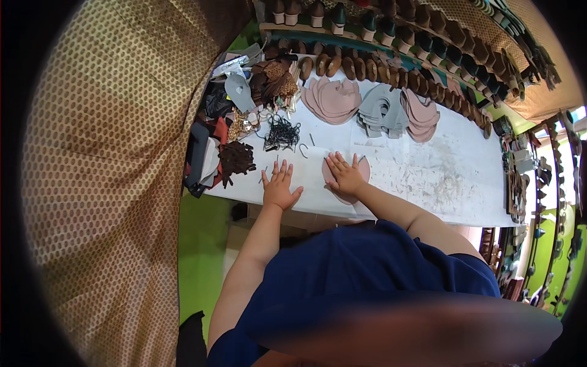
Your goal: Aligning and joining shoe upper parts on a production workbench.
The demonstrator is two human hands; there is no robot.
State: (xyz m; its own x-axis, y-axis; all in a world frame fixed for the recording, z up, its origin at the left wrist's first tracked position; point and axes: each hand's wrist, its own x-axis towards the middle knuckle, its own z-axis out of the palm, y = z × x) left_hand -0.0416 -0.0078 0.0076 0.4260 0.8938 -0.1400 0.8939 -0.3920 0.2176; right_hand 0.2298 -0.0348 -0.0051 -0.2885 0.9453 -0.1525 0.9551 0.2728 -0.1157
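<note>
My right hand [345, 175] lies flat with its fingers stretched out on a pink, rounded cut piece [365, 167], covering much of it. The piece rests near the front edge of the white-covered table [397, 196]. To its left, my left hand [281, 187] is spread palm down at the table's front, with nothing in it. Thin dark strips [265, 176] show beside its fingers. Beyond the hands lie a small curved dark strip [304, 150] and a tangled heap of black strips [282, 133].
Stacks of pink pieces [331, 101], grey pieces [383, 111] and more pink pieces [420, 116] lie at the back. Brown strips [236, 159] and mixed scraps crowd the left side. Shoe lasts [361, 68] line the rear, with shelves above. A patterned curtain [122, 171] hangs left.
</note>
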